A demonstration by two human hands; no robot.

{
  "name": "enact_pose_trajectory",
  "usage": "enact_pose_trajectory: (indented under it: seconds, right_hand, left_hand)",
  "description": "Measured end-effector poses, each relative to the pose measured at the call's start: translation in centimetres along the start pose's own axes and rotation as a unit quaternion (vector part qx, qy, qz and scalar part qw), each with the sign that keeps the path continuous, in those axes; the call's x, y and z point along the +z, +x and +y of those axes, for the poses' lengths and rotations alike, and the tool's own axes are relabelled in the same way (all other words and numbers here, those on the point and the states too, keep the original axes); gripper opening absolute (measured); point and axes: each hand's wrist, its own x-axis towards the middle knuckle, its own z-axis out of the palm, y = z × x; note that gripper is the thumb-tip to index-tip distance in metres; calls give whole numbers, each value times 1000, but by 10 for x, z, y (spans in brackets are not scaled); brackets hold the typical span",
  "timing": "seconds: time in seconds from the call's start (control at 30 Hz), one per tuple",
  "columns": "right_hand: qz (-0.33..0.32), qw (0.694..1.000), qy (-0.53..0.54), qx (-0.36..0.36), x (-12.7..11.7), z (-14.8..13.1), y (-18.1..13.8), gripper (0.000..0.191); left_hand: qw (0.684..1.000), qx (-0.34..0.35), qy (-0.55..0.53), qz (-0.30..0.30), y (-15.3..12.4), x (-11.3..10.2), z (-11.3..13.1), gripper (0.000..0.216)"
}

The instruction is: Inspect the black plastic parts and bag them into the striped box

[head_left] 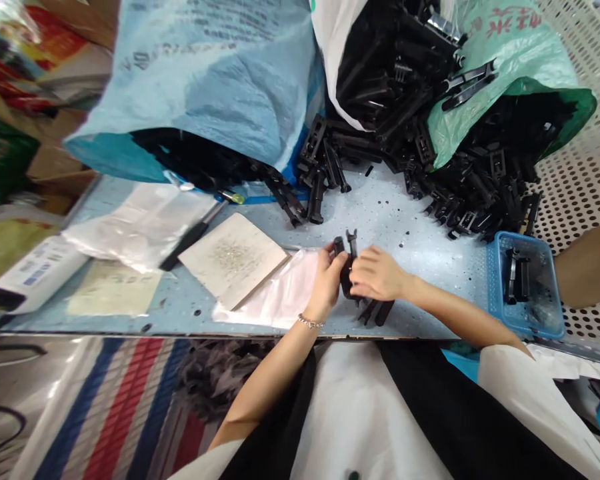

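My left hand (327, 280) and my right hand (377, 273) meet over the middle of the light blue table (405, 233), both closed on long black plastic clip parts (349, 257). The parts stick out above my fingers and below my right palm. A thin bracelet circles my left wrist. Under my left hand lies a crumpled pink-white plastic bag (280, 293).
Heaps of black plastic parts (460, 173) spill from a blue sack (205, 80) and a green sack (505, 80) at the back. A small blue basket (525, 287) holds some parts at right. A beige board (233, 257), a black-handled tool (190, 237) and papers lie left.
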Motion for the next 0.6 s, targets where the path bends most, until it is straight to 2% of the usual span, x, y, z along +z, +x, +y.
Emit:
enact_pose_trajectory:
  seconds: [0.07, 0.13, 0.2, 0.27, 0.33, 0.4, 0.47, 0.53, 0.6]
  right_hand:
    - [56, 990, 42, 119, 5, 32, 28, 33]
    - [128, 952, 47, 274, 15, 72, 60, 31]
    - [143, 899, 46, 411, 26, 111, 91, 33]
    - [129, 860, 80, 487, 32, 140, 115, 37]
    - [113, 846, 121, 506, 34, 153, 126, 34]
    - [100, 849, 157, 494, 32, 146, 122, 33]
    - [80, 855, 194, 474, 30, 120, 103, 38]
    - [47, 862, 258, 434, 28, 80, 72, 47]
    - [2, 855, 408, 319, 27, 36, 37, 59]
  left_hand:
    - [995, 46, 93, -8, 6, -4, -19, 39]
    - [976, 96, 192, -48, 2, 1, -40, 38]
    - [951, 149, 262, -69, -6, 11, -59, 40]
    - [934, 189, 291, -82, -12, 18, -71, 44]
    - [936, 193, 276, -103, -11, 15, -72, 46]
    - [955, 165, 223, -106, -2, 5, -61, 47]
    - [981, 123, 130, -79, 12, -7, -41, 53]
    - [995, 76, -3, -65, 26, -11, -16, 65]
    - [986, 26, -133, -92, 33, -6, 8, 78]
